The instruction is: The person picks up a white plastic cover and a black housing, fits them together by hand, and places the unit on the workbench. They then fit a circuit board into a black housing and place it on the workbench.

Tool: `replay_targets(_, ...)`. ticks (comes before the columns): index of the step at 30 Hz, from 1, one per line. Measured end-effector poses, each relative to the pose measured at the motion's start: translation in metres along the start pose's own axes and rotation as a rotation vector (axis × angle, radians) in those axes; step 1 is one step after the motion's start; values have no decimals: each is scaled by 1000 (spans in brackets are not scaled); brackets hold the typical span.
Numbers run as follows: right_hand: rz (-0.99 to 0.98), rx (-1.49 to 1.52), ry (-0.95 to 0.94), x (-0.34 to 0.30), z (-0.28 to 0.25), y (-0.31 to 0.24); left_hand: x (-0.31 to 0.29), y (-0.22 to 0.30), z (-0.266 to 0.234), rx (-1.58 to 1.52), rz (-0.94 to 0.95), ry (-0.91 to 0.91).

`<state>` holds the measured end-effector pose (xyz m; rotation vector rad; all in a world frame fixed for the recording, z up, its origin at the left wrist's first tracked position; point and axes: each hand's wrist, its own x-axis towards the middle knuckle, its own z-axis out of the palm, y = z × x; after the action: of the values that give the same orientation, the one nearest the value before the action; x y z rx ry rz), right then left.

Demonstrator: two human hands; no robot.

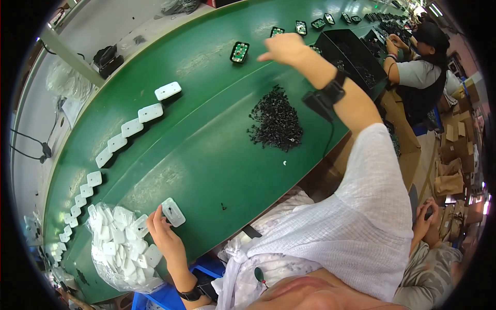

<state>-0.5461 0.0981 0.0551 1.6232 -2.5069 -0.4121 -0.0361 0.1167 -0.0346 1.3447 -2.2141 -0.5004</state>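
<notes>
My left hand is beside a white plastic cover lying on the green work surface. Its fingers are apart at the cover's left edge; whether they touch it is hard to tell. A clear bag heaped with white covers lies just left of that hand. Across the surface, my right hand reaches out with the thumb apart, holding nothing I can see. A black case with a green circuit board sits left of it. Another such case shows partly behind the hand.
Below my right forearm lies a pile of small black parts. White covers form a curved row at left. More cases line the far side. A black bin stands beyond my right arm, near a seated co-worker.
</notes>
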Motion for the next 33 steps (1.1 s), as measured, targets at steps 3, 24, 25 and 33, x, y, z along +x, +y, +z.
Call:
replay_targets(3,246,-68,-204,-29,24,51,9,4,3,-203,-63,-105)
replay_targets(24,-585,1325,-171,-85,32,-125,38,24,4,250,441,-320)
replay_targets(25,-619,1285,-145,-86,38,-131,38,23,3,245,483,-322)
replay_targets(33,-682,731,144,-104,27,-147,32,17,19,314,598,-261)
